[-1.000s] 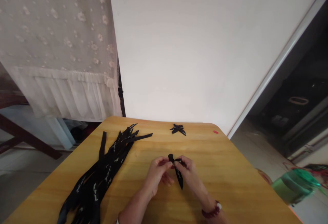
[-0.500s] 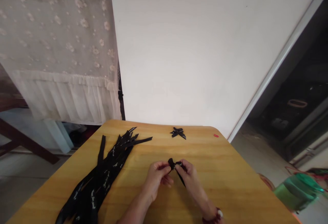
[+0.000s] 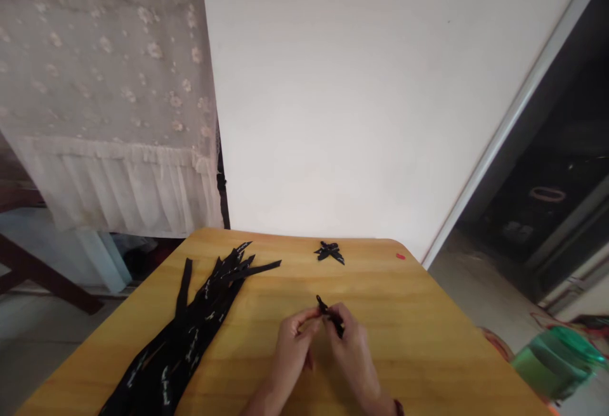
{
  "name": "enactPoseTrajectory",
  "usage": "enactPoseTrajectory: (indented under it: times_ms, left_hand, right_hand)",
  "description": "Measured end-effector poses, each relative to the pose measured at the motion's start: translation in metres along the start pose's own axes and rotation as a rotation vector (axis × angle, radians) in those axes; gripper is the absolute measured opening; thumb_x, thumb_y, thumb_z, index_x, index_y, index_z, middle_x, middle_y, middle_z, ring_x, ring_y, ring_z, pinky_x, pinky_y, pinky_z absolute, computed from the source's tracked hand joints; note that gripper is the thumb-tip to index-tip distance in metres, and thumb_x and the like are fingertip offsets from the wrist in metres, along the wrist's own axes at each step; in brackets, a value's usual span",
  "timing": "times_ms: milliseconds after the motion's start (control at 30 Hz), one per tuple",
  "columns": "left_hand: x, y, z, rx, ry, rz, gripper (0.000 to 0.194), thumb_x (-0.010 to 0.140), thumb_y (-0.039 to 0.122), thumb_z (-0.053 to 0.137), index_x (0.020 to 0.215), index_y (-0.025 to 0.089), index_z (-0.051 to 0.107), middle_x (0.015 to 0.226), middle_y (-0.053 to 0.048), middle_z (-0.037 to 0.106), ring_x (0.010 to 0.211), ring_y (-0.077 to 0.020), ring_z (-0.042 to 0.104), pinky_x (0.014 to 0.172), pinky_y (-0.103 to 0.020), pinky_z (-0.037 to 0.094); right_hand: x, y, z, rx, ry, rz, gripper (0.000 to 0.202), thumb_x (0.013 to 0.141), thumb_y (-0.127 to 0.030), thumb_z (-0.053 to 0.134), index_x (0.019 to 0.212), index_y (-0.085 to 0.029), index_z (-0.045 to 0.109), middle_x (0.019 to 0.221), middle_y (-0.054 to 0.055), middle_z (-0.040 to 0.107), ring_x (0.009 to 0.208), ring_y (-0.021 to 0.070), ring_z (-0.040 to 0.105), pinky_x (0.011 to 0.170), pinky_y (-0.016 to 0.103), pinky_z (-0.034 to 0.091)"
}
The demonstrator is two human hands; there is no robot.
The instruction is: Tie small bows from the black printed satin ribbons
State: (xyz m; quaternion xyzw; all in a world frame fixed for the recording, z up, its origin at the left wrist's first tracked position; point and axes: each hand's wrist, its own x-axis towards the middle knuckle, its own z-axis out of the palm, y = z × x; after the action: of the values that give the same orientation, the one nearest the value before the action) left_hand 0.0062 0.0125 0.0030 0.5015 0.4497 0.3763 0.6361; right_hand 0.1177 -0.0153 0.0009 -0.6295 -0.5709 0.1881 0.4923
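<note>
Over the middle of the wooden table, my left hand [image 3: 295, 338] and my right hand [image 3: 350, 338] meet at a black ribbon [image 3: 322, 305]. Both hands are closed, pinching it between thumb and fingers. A small loop pokes up above the fingertips, and a darker part shows against my right fingers; the rest is hidden in the grip. Farther back lies a tied black ribbon bow [image 3: 330, 251] with white lettering. To the left, a long bundle of black ribbons [image 3: 190, 333] with white printing stretches toward the near edge.
A small red piece [image 3: 400, 256] lies near the back right corner of the table [image 3: 428, 327]. Behind stands a white wall [image 3: 333, 99], with a lace curtain [image 3: 118, 99] at left. A green translucent container [image 3: 554, 362] sits on the right, beyond the table edge.
The ribbon bow between my fingers has turned, so its loop looks narrower and upright. My right hand has rolled over it, covering the hanging tail. The view has tilted slightly.
</note>
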Motion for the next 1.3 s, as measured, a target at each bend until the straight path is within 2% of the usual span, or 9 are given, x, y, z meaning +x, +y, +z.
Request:
enactPoseTrajectory:
  times_ms: [100,300,400,500,600,700,800,1100,1300]
  left_hand:
    - [-0.001,0.000,0.003,-0.097,-0.109,0.047,0.040,0.064,0.035,0.056,0.098,0.013,0.055,0.060,0.002,0.059,0.023,-0.0037,0.037,0.024,-0.017,0.024]
    - [0.003,-0.002,-0.003,-0.280,-0.016,0.074,0.026,0.064,0.035,0.058,0.076,0.012,0.059,0.050,0.005,0.051,0.026,-0.0002,0.028,0.025,-0.015,0.019]
    - [0.005,-0.002,-0.006,-0.309,0.010,0.045,0.022,0.062,0.033,0.059,0.066,0.012,0.058,0.045,0.006,0.048,0.024,-0.0003,0.027,0.024,-0.015,0.017]
    - [0.005,-0.003,-0.006,-0.321,-0.016,-0.020,0.018,0.060,0.029,0.059,0.065,0.012,0.057,0.037,0.006,0.046,0.025,-0.0043,0.036,0.027,-0.016,0.027]
    - [0.005,-0.004,-0.005,-0.294,-0.075,-0.064,0.017,0.060,0.026,0.059,0.067,0.010,0.057,0.034,0.004,0.047,0.028,-0.0080,0.043,0.031,-0.018,0.035]
    - [0.006,-0.003,-0.005,-0.283,-0.079,-0.074,0.025,0.057,0.024,0.061,0.077,0.010,0.056,0.054,0.000,0.058,0.028,-0.0082,0.046,0.029,-0.020,0.036]
    - [0.006,0.000,-0.006,-0.270,0.038,-0.028,0.036,0.056,0.028,0.062,0.087,0.013,0.052,0.085,-0.006,0.061,0.030,-0.0076,0.049,0.029,-0.021,0.038]
    - [0.006,0.001,-0.007,-0.316,-0.069,-0.100,0.034,0.058,0.038,0.063,0.076,0.012,0.052,0.075,-0.005,0.061,0.035,-0.0088,0.052,0.028,-0.018,0.035]
    - [0.005,-0.003,-0.013,-0.308,-0.147,-0.208,0.027,0.061,0.039,0.060,0.069,0.013,0.054,0.060,0.000,0.061,0.023,-0.0007,0.034,0.022,-0.015,0.015]
  right_hand:
    - [-0.005,-0.002,0.002,-0.097,-0.068,-0.126,0.019,0.071,-0.011,0.039,0.082,-0.019,0.052,0.076,0.003,0.057,0.066,0.0149,0.054,0.060,0.023,0.041]
    - [-0.008,-0.013,-0.003,-0.135,-0.126,-0.296,0.017,0.074,-0.017,0.043,0.086,-0.018,0.054,0.078,0.004,0.055,0.063,0.0136,0.053,0.058,0.023,0.043]
    - [-0.005,-0.012,-0.009,-0.114,-0.056,-0.223,0.015,0.077,-0.022,0.041,0.070,-0.018,0.054,0.066,0.002,0.053,0.053,0.0117,0.050,0.050,0.021,0.041]
    - [0.000,-0.004,-0.011,-0.045,0.075,-0.111,0.017,0.075,-0.028,0.047,0.083,-0.016,0.054,0.073,0.004,0.056,0.048,0.0100,0.047,0.046,0.021,0.039]
    - [0.004,0.006,-0.007,0.091,-0.042,0.037,0.017,0.071,-0.031,0.051,0.080,-0.017,0.056,0.067,0.001,0.059,0.041,0.0080,0.044,0.039,0.019,0.035]
    - [0.007,0.008,-0.004,0.239,-0.092,0.134,0.017,0.069,-0.033,0.053,0.061,-0.017,0.052,0.049,-0.004,0.051,0.034,0.0061,0.038,0.032,0.017,0.027]
    - [0.008,0.005,-0.003,0.354,-0.031,0.185,0.023,0.066,-0.038,0.054,0.058,-0.017,0.049,0.044,-0.006,0.045,0.030,0.0051,0.033,0.029,0.017,0.026]
    - [0.007,0.005,-0.001,0.372,-0.007,0.151,0.025,0.067,-0.041,0.055,0.063,-0.016,0.050,0.054,-0.002,0.053,0.029,0.0038,0.035,0.028,0.016,0.028]
    - [0.002,0.007,0.001,0.269,-0.083,0.049,0.019,0.073,-0.035,0.050,0.070,-0.017,0.055,0.047,-0.003,0.051,0.035,0.0069,0.041,0.033,0.015,0.033]
